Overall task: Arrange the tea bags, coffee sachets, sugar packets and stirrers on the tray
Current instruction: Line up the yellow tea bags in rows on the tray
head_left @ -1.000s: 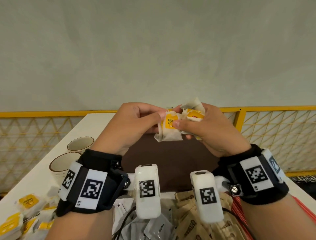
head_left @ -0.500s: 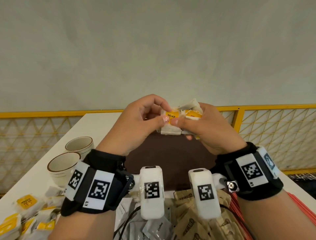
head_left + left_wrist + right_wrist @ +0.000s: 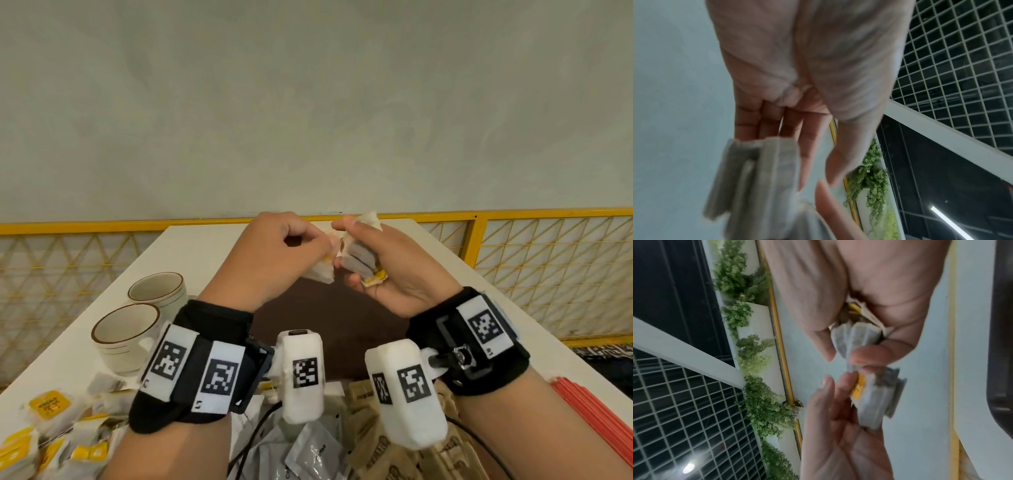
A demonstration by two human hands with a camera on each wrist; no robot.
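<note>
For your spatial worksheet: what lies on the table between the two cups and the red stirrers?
Head view: the dark brown tray, between the cups and red stirrers.

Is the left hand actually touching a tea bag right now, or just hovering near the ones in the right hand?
Touching. The right wrist view shows the left hand pinching one tea bag at its yellow tag. The right hand grips the separate bundle.

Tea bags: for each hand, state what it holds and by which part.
The right hand clasps a small stack of tea bags around its middle. The left hand pinches one tea bag at its upper edge.
</note>
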